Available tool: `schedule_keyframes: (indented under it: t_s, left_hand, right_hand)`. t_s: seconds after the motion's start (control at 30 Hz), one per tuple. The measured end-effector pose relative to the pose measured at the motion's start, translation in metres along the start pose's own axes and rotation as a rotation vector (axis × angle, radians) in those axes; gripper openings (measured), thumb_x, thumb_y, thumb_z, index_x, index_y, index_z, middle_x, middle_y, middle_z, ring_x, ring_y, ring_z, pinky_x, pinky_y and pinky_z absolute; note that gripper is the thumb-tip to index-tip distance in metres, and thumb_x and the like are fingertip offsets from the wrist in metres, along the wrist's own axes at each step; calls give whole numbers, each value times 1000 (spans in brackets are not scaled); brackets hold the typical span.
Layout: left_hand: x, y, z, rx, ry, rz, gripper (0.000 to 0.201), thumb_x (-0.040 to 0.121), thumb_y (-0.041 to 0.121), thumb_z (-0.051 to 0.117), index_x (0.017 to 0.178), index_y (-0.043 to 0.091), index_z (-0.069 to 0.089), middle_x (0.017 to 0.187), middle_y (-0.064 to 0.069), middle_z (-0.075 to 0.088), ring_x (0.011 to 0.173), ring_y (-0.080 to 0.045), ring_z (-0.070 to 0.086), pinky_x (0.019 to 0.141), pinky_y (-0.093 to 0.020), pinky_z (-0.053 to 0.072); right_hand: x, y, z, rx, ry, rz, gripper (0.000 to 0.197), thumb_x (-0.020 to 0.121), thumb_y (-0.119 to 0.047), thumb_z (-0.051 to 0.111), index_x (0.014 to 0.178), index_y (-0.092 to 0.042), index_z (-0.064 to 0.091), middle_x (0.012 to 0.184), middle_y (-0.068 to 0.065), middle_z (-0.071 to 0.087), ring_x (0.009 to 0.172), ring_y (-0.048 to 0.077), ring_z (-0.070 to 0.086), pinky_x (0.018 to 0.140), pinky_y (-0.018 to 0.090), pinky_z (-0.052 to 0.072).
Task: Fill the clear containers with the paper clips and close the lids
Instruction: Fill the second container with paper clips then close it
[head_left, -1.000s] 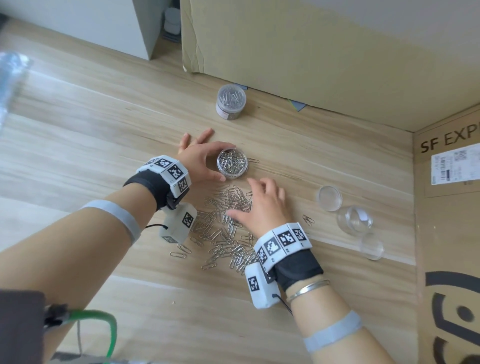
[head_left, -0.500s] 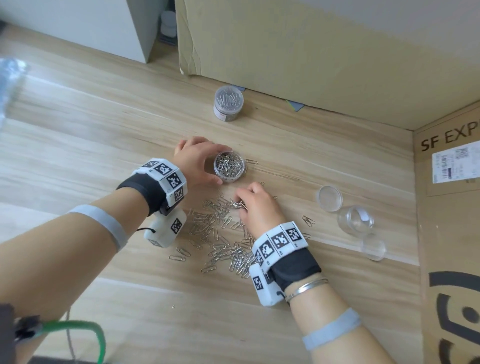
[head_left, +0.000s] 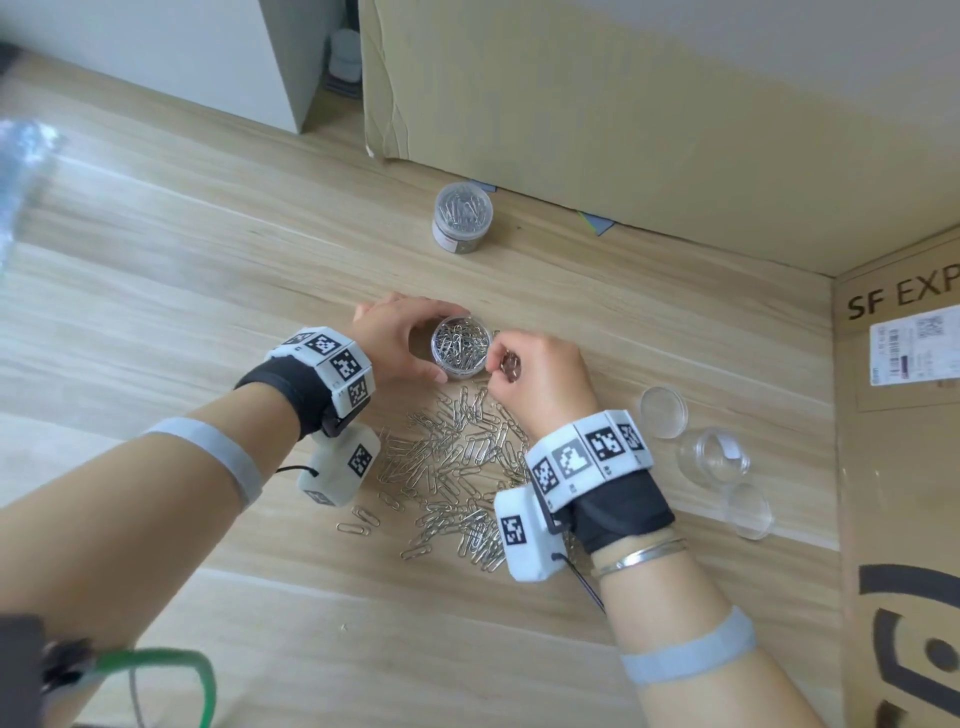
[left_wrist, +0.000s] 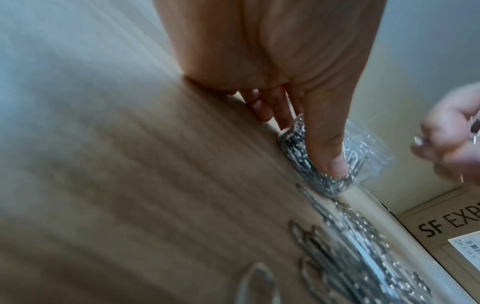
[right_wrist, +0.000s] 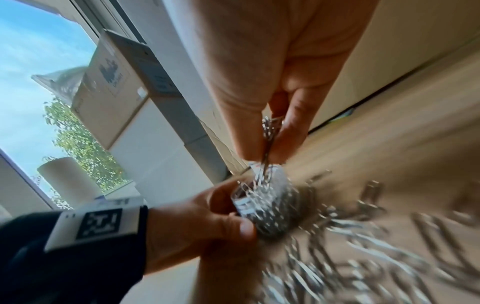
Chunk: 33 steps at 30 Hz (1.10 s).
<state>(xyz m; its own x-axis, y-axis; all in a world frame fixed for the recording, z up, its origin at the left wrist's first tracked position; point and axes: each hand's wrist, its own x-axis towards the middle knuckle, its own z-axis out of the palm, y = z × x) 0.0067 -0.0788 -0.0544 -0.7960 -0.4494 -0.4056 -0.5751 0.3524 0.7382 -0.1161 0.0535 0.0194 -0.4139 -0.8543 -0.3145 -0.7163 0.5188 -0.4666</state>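
Observation:
An open clear container partly full of paper clips stands on the wooden table. My left hand grips its side, thumb on the near wall. My right hand hovers at the container's right rim, its fingers pinching a bunch of paper clips just above the opening. A heap of loose paper clips lies between my wrists. A closed, filled container stands further back. An empty clear container lies at the right, with two lids beside it.
A large cardboard box walls off the back of the table. Another box marked SF EXP stands at the right edge. A clear plastic bag shows at the far left.
My right hand gathered clips from the heap, curled round them and rose to the rim of the open container. My left hand kept hold of the container.

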Motion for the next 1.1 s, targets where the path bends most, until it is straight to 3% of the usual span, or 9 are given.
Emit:
schedule_keyframes:
  t_s: [0.17,0.3,0.47,0.6,0.73,0.83,0.9,1.0,1.1]
  left_hand:
    - [1,1,-3,33,-19,15,82,45,60,69,120,51,38,108,19,55,114,-20,50,99,-52,37]
    - [0,0,-1,45,18,11,80,44,61,66,119,45,44,99,20,50,108,-22,49,95,-53,38]
    - [1,0,-2,23,0,-5,80,47,52,72,121,47,42,113,15,57,114,-20,48,100,-51,36]
    - [0,0,-3,2,-27,-10,88,38,63,61,120,55,29,118,16,56,116,-19,49,101,-51,36]
    - [1,0,-3,9,-18,-14,86,42,57,64,120,55,28,122,14,57,118,-19,47,103,-51,33]
    - [1,-2,-3,25,-6,-11,83,43,56,68,120,53,35,123,13,57,118,-19,46,103,-51,31]
    - [1,-3,-2,13,11,-8,79,51,42,79,121,47,44,122,12,57,117,-18,46,103,-51,32]
    - [2,-4,-1,16,31,4,78,56,31,83,124,41,47,121,11,57,116,-19,47,102,-51,33]
    - [1,-4,-1,24,26,14,77,56,33,82,124,41,46,122,12,57,114,-19,47,101,-51,33]
  right_hand:
    - [24,-19,-2,2,21,-22,14,78,-9,58,80,-21,65,80,-1,61,70,15,50,63,22,33]
    - [30,-22,3,16,-3,-59,17,81,-12,60,95,-20,65,97,3,65,87,21,60,74,27,45]
    - [25,-17,-3,87,55,-32,22,90,-16,50,103,-23,66,97,3,72,89,21,67,84,36,53]
    - [26,2,-5,166,132,71,29,92,-5,43,96,-18,68,94,0,72,85,16,68,84,33,55]
    - [28,17,2,341,155,200,32,92,-1,40,95,-18,67,93,-3,69,84,10,67,88,29,53]
    - [28,25,6,86,50,156,41,89,2,40,120,-19,59,123,0,59,112,16,55,99,25,41]
    - [27,27,12,-84,-49,79,52,86,5,40,129,-21,52,133,0,50,121,21,44,104,27,33]
    - [22,26,16,-109,-93,33,55,84,11,39,125,-22,55,130,0,50,120,22,43,104,30,34]
    - [8,27,15,-54,-159,44,41,88,6,43,115,-19,62,125,-2,54,113,18,52,98,28,42]
